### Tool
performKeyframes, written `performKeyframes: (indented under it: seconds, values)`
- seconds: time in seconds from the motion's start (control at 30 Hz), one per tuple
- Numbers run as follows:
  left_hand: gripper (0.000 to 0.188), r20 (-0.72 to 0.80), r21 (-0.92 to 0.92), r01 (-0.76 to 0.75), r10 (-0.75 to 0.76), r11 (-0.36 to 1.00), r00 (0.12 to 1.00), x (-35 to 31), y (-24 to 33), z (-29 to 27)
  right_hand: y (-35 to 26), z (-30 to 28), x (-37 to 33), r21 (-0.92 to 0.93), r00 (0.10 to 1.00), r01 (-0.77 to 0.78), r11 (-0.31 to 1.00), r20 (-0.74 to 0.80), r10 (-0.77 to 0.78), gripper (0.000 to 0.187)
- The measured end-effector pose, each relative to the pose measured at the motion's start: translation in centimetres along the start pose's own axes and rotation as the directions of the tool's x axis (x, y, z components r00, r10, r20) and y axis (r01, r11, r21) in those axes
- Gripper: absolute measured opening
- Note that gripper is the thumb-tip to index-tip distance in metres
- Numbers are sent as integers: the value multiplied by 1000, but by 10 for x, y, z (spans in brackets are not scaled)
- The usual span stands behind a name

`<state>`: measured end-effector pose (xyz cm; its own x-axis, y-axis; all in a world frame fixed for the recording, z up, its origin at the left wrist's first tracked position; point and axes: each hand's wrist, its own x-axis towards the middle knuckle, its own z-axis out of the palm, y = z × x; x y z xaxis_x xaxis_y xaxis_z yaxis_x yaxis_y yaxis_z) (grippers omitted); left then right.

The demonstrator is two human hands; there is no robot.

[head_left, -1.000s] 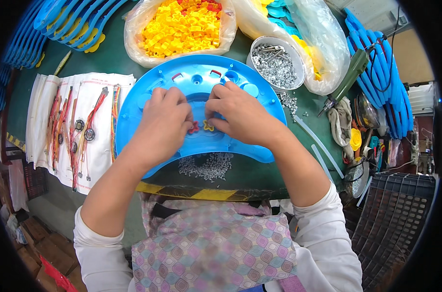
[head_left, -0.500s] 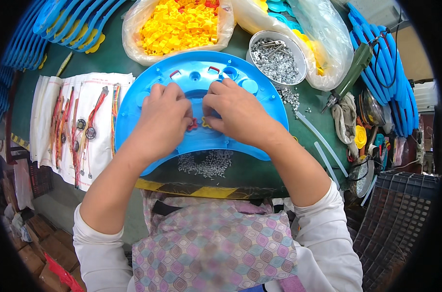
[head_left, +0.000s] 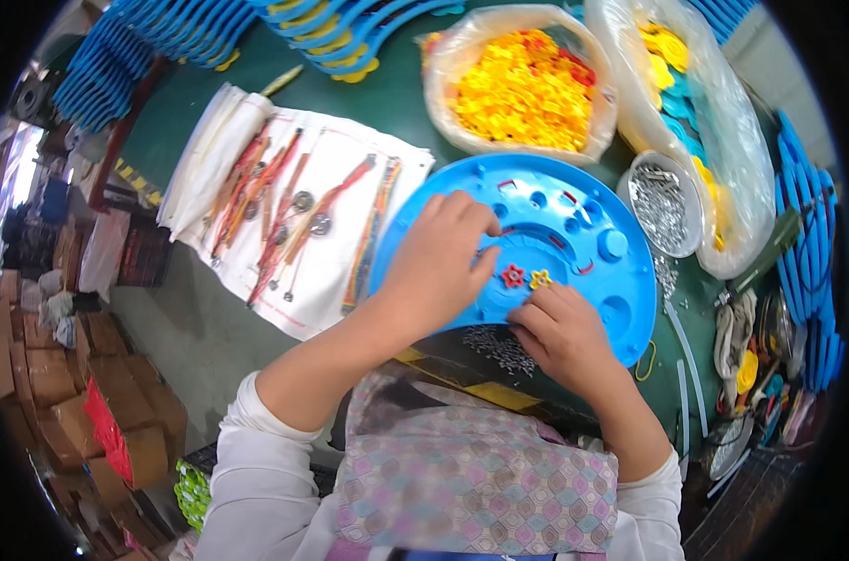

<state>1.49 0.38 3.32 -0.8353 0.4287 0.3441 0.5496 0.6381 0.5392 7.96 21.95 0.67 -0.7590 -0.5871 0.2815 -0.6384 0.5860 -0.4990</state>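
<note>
Panel (head_left: 529,254) sits before you, smooth blue curved plastic; glossy red star (head_left: 512,276) and yellow star (head_left: 540,280) lie in its near half; your left hand (head_left: 441,266) hangs loose over the left, thumb parted; your right hand (head_left: 563,329) curls above shiny loose screws (head_left: 499,349), grip hidden; looks like star fitting, calling next for a fine pinch.

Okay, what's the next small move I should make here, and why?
I'd probably pinch one small screw from the pile with your right hand: its fingertips are right beside that pile, and the red star and yellow star sit side by side in the blue panel. I can't tell whether they're fastened.
</note>
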Motion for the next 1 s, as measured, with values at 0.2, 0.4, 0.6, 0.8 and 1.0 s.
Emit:
performKeyframes:
  seconds: [0.2,0.4,0.6,0.8,1.0]
  values:
    - [12,-243,143,446,-406,883,881,-49,-64,-74,-14,-20,14,80,996,-56,995,73,50,23]
    - [11,-403,310,647,-520,697,753,-86,-92,-128,-21,-14,71,149,997,77,986,-29,-74,21]
    - [21,-370,214,768,-678,604,636,-96,-102,-160,-37,18,138,164,981,184,969,30,-191,17]
    - [35,-131,214,792,-787,571,603,-109,-116,-150,-64,59,184,214,965,238,947,56,-255,19]
    - [35,-65,-303,774,-823,555,565,-114,-135,-157,-101,116,217,231,976,65,971,187,-110,37]
